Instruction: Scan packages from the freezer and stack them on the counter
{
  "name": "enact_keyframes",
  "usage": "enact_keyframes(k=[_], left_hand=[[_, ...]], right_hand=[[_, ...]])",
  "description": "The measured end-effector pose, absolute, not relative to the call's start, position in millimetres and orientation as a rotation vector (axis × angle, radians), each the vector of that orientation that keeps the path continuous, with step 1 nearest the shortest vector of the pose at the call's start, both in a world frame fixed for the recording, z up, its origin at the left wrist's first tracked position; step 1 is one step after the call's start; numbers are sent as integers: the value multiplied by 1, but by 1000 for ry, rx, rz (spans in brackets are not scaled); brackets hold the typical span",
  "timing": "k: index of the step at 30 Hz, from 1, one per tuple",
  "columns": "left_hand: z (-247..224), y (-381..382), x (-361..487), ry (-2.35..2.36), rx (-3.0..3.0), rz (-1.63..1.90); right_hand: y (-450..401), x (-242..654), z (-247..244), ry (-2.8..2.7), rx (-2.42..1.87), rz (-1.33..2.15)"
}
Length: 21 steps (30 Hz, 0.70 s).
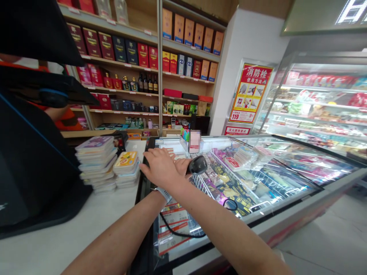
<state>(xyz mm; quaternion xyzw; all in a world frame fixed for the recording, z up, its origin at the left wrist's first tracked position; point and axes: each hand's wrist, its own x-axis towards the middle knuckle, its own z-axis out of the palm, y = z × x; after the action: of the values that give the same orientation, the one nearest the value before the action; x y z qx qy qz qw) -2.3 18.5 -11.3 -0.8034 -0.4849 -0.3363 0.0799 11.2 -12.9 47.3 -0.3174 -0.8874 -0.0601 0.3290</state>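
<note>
My left hand [182, 166] is shut around a black handheld barcode scanner [197, 165], whose head points right over the glass lid of a chest freezer [286, 168]. My arms cross at the wrists, with a white watch strap [163, 195] on the left one. My right hand [158, 167] lies over the left, fingers spread toward the freezer's black rim [146, 164], holding nothing that I can see. A black scanner cable [183, 233] loops down across the glass. Two stacks of flat packaged boxes [96, 162] stand on the white counter [69, 229] to the left of my hands.
A black checkout screen [31, 152] fills the left foreground, and a person in an orange vest [67, 120] stands behind it. Shelves of boxed liquor [123, 49] rise ahead. A lit refrigerated display case [318, 110] stands at right, beside a red-and-yellow wall sign [250, 93].
</note>
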Motion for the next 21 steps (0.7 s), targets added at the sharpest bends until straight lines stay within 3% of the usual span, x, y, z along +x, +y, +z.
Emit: enact_keyframes(k=[13,21], left_hand=[[-6,11,-5,-1510,-2476,-893],[-11,14,-6,-1498,-2473,-865]], right_hand=[[-7,-39,31,-2509,-748,-63],[-4,-38,28,-2594,-647,-375]])
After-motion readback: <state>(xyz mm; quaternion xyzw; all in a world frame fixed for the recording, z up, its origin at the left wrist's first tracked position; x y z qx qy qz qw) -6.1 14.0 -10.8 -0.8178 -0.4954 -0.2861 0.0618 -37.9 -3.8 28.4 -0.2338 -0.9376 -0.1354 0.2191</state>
